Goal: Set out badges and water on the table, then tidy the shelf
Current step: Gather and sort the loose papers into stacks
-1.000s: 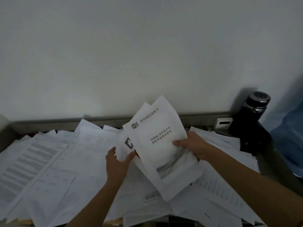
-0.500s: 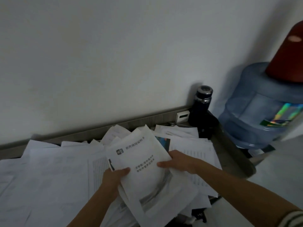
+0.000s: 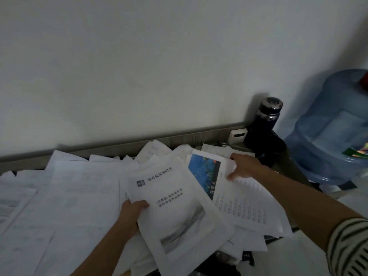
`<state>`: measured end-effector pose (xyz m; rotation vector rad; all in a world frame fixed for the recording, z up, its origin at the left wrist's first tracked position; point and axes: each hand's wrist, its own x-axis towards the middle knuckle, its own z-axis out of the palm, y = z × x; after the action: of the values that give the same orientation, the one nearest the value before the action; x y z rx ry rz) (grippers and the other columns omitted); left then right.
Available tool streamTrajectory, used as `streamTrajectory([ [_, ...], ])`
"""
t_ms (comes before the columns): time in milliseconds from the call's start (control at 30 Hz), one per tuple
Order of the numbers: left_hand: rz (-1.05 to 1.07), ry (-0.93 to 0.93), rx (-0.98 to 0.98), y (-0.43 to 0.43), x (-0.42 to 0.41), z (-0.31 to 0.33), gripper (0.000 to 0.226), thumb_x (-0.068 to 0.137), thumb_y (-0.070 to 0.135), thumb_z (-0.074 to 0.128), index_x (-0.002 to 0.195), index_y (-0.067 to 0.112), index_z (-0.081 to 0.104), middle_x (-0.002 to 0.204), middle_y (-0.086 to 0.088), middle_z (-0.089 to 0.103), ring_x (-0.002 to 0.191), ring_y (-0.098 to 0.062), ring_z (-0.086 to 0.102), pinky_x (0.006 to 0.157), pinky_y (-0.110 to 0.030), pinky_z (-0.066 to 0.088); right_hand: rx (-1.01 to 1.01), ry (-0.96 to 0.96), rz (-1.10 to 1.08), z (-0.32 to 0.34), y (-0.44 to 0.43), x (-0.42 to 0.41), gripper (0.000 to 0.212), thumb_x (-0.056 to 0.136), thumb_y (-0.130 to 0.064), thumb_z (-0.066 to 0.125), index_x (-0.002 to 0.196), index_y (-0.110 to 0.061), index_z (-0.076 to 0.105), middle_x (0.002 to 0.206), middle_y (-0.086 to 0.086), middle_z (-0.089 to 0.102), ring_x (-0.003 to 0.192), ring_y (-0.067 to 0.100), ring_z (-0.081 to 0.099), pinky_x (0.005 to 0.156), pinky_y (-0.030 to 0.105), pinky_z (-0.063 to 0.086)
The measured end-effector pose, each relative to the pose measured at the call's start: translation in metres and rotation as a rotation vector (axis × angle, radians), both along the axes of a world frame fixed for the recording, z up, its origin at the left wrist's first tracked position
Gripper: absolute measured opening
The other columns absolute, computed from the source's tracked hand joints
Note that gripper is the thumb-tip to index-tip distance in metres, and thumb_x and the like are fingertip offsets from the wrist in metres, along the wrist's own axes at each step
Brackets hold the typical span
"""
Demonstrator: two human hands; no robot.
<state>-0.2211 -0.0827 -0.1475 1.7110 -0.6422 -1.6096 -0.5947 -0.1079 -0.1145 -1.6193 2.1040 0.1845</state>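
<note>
1. On the shelf [image 3: 290, 168], against a white wall, loose white papers [image 3: 69, 196] are spread in disorder, overlapping so that nearly all of its surface is covered.
2. A white booklet [image 3: 175, 206], with a printed title and a grey picture low on its cover, is held above the pile toward the right of the shelf. It is gripped at its left edge by the left hand [image 3: 131, 214]: the thumb is pressed on the cover, while the other fingers are hidden beneath it.
3. A printed sheet [image 3: 245, 202] of text, just right of the booklet, is pinched at its upper corner by the right hand [image 3: 244, 166], with the fingers curled over the edge and the thumb set below.
4. A page with a blue picture [image 3: 205, 170] is seen between the booklet and the right hand, partly covered by both.
5. At the shelf's far right corner a dark flask [image 3: 267, 124] with a shiny cap is stood upright, and a small white box [image 3: 238, 134] is placed beside it at the wall.
6. Beyond the shelf's right end a large blue water jug [image 3: 328, 132] is seen.
7. A striped sleeve [image 3: 350, 248] is worn on the right arm.
</note>
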Motion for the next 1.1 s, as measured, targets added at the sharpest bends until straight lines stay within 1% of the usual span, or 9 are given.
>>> streamTrajectory([
  [100, 0.000, 0.020, -0.009, 0.000, 0.001, 0.002, 0.035, 0.080, -0.012, 0.058, 0.115, -0.005, 0.060, 0.108, -0.023, 0.066, 0.092, -0.040, 0.062, 0.085, -0.051, 0.051, -0.053, -0.134, -0.071, 0.011, -0.006, -0.001, 0.051, 0.074, -0.040, 0.080, 0.117, -0.018, 0.063, 0.113, 0.002, 0.066, 0.097, 0.018, 0.063, 0.084, 0.035, 0.053],
  [200, -0.007, 0.025, -0.010, 0.000, 0.000, 0.003, 0.031, 0.081, -0.012, 0.057, 0.111, -0.003, 0.061, 0.105, -0.022, 0.066, 0.091, -0.039, 0.061, 0.084, -0.050, 0.050, -0.244, -0.350, -0.123, 0.054, -0.017, -0.006, 0.026, 0.079, -0.027, 0.080, 0.095, -0.008, 0.073, 0.086, 0.006, 0.072, 0.075, 0.019, 0.069, 0.068, 0.032, 0.058],
  [300, -0.018, 0.022, -0.008, 0.000, 0.000, 0.002, 0.033, 0.081, -0.010, 0.058, 0.112, -0.002, 0.061, 0.106, -0.021, 0.066, 0.094, -0.041, 0.061, 0.086, -0.052, 0.050, -0.367, -0.531, -0.127, 0.116, -0.014, -0.004, 0.008, 0.083, -0.022, 0.077, 0.082, -0.016, 0.071, 0.072, -0.005, 0.071, 0.059, 0.010, 0.069, 0.051, 0.016, 0.051],
  [367, -0.016, 0.020, -0.001, -0.001, 0.001, 0.001, 0.033, 0.080, -0.010, 0.057, 0.112, -0.001, 0.060, 0.106, -0.021, 0.066, 0.095, -0.042, 0.061, 0.087, -0.054, 0.050, -0.412, -0.669, -0.169, 0.144, -0.011, -0.001, 0.005, 0.084, -0.021, 0.075, 0.084, -0.019, 0.070, 0.075, -0.002, 0.074, 0.064, 0.014, 0.072, 0.052, 0.019, 0.054],
  [633, -0.014, 0.043, 0.010, -0.001, 0.002, 0.002, 0.032, 0.079, -0.011, 0.057, 0.110, -0.003, 0.060, 0.105, -0.024, 0.066, 0.093, -0.043, 0.062, 0.083, -0.056, 0.052, -0.297, -1.264, -0.364, 0.156, 0.001, 0.009, 0.028, 0.082, -0.015, 0.070, 0.107, -0.004, 0.066, 0.097, 0.014, 0.074, 0.079, 0.027, 0.073, 0.060, 0.036, 0.060],
  [733, -0.014, 0.047, 0.024, -0.002, 0.003, 0.003, 0.034, 0.078, -0.011, 0.058, 0.112, -0.005, 0.059, 0.107, -0.025, 0.065, 0.094, -0.044, 0.062, 0.083, -0.056, 0.052, -0.248, -1.454, -0.354, 0.153, -0.001, 0.004, 0.072, 0.049, -0.026, 0.095, 0.112, -0.006, 0.067, 0.104, 0.015, 0.073, 0.085, 0.028, 0.073, 0.063, 0.039, 0.060],
  [800, -0.020, 0.056, 0.029, -0.002, 0.003, 0.003, 0.035, 0.078, -0.011, 0.058, 0.113, -0.006, 0.059, 0.107, -0.025, 0.065, 0.095, -0.044, 0.061, 0.082, -0.054, 0.052, -0.239, -1.559, -0.333, 0.153, -0.003, 0.003, 0.080, 0.036, -0.027, 0.100, 0.107, -0.006, 0.071, 0.104, 0.015, 0.073, 0.086, 0.028, 0.073, 0.063, 0.039, 0.060],
  [967, -0.027, 0.095, 0.027, -0.003, 0.006, 0.004, 0.036, 0.080, -0.012, 0.055, 0.115, -0.006, 0.058, 0.109, -0.024, 0.065, 0.096, -0.044, 0.061, 0.083, -0.053, 0.051, -0.164, -1.324, -0.416, 0.108, 0.001, 0.032, 0.031, 0.070, -0.014, 0.079, 0.098, -0.004, 0.073, 0.087, 0.013, 0.075, 0.071, 0.024, 0.072, 0.061, 0.036, 0.060],
  [1100, -0.011, 0.123, 0.025, -0.002, 0.007, 0.004, 0.036, 0.079, -0.013, 0.054, 0.115, -0.007, 0.058, 0.106, -0.024, 0.066, 0.092, -0.041, 0.062, 0.077, -0.047, 0.053, -0.116, -1.002, -0.516, 0.042, 0.015, 0.047, 0.034, 0.082, -0.007, 0.073, 0.114, 0.001, 0.065, 0.096, 0.020, 0.073, 0.080, 0.034, 0.071, 0.072, 0.044, 0.060],
])
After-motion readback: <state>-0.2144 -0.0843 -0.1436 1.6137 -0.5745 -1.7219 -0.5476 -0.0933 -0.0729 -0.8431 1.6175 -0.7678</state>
